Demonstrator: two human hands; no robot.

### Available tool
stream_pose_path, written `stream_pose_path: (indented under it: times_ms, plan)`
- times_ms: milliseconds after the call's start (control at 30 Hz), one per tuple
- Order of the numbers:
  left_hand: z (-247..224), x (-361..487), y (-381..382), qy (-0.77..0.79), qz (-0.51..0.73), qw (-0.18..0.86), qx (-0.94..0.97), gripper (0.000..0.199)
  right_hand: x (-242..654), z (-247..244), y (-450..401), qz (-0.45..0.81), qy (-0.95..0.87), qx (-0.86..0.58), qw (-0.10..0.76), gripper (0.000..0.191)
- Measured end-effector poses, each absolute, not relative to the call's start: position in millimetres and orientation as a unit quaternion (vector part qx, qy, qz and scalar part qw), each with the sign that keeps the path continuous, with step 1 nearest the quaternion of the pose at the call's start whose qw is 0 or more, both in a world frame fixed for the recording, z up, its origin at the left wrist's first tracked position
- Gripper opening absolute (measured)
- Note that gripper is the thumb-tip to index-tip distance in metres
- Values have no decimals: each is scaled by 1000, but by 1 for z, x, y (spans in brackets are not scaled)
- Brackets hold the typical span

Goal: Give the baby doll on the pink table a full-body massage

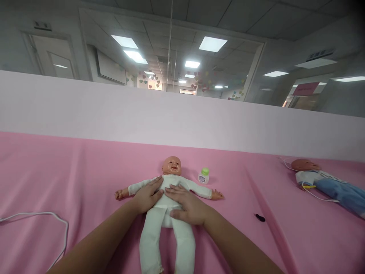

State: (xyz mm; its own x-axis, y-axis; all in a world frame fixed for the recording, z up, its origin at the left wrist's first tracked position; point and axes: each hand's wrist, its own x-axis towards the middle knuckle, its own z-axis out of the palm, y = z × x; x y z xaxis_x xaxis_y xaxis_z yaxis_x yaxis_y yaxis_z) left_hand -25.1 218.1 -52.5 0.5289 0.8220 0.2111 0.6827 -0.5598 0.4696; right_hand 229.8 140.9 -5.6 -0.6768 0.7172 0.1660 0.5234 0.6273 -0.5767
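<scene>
My left hand (pixel 146 197) and right hand (pixel 189 205) lie open, palms down, across the white-suited, smooth-headed baby doll (pixel 172 180), seemingly steadying its torso.

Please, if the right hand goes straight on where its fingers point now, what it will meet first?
Most likely the left hand: the right hand points across the doll toward its thumb and fingers, close by. One view leaves their exact heights unclear.
</scene>
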Motion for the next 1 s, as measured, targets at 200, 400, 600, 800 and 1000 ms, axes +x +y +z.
stream_pose_path:
  times_ms: [200, 400, 600, 800, 1000]
  plan:
    - [-49, -23, 214, 441, 206, 180, 855, 77, 244, -17, 164, 199, -856, -439, 186, 90]
    - [-39, -33, 207, 443, 236, 222, 836, 75, 257, -25, 169, 195, -809, -526, 177, 101]
    - [0, -21, 155, 373, 160, 218, 888, 69, 262, -29, 169, 212, -807, -518, 190, 108]
    - [12, -1, 126, 293, 95, 187, 933, 65, 268, -29, 171, 234, -808, -505, 193, 104]
    - [5, 5, 168, 331, 105, 196, 917, 69, 271, -23, 171, 265, -804, -499, 186, 110]
